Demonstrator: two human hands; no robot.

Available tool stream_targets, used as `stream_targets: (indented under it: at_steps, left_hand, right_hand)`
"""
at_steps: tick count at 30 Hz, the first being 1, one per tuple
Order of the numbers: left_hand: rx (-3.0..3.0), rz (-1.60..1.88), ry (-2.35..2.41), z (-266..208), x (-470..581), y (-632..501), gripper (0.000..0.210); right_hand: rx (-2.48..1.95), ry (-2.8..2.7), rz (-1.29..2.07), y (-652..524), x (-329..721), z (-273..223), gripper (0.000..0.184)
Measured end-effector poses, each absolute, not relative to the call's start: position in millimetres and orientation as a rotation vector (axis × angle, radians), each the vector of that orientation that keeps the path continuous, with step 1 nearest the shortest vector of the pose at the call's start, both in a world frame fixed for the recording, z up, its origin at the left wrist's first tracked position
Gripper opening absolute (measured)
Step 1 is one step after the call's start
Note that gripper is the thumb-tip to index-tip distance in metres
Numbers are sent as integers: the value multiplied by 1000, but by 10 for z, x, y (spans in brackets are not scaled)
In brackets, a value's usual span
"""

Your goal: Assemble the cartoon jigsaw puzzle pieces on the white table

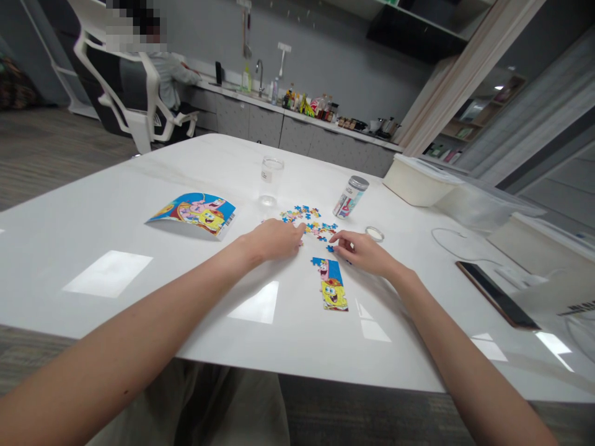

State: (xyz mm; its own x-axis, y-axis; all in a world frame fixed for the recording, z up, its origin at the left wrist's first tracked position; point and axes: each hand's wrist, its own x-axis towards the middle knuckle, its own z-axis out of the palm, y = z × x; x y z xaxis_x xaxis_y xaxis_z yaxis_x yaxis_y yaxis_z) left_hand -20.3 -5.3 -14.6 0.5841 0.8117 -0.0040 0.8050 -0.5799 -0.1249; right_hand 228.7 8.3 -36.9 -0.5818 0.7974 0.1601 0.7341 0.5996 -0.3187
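My left hand (281,240) is over the near left edge of a loose heap of jigsaw puzzle pieces (320,230), its fingers curled down; whatever they hold is hidden. At the heap's right side my right hand (359,250) has thumb and forefinger slightly apart, beside a blue puzzle piece (330,248) at the thumb tip. Between my forearms lies a joined strip of puzzle (332,285), showing a pink and a yellow cartoon face on blue. A curved picture sheet (198,212) with the same kind of characters rests to the left.
Behind the heap stand a clear jar (270,183) and a silver-lidded canister (350,198). A ring-shaped lid (374,233) lies right of the heap. Farther right are a phone (496,295), a white cable and storage boxes (418,179). A person sits in a chair (139,93) at the far counter.
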Motion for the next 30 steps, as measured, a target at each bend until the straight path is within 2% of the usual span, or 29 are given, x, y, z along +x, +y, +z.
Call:
stream_targets:
  at_steps: [4, 9, 16, 21, 30]
  left_hand:
    - [-2654, 41, -1405, -181, -182, -69, 36]
    - [-2632, 8, -1406, -237, -162, -75, 36]
    - [-2639, 10, -1391, -228, -145, -86, 36]
    - [-2629, 21, -1389, -222, -134, -93, 37]
    - [-2644, -32, -1378, -261, -129, -83, 36]
  right_hand:
    - [-1106, -2505, 153, 71, 2186, -443, 27]
    - [-1074, -2603, 214, 70, 2104, -531, 39]
    - [-1069, -2547, 256, 32, 2099, -436, 23]
    - [-1064, -2579, 150, 25, 2090, -469, 30]
    - [-1109, -2593, 154, 34, 2107, -474, 35]
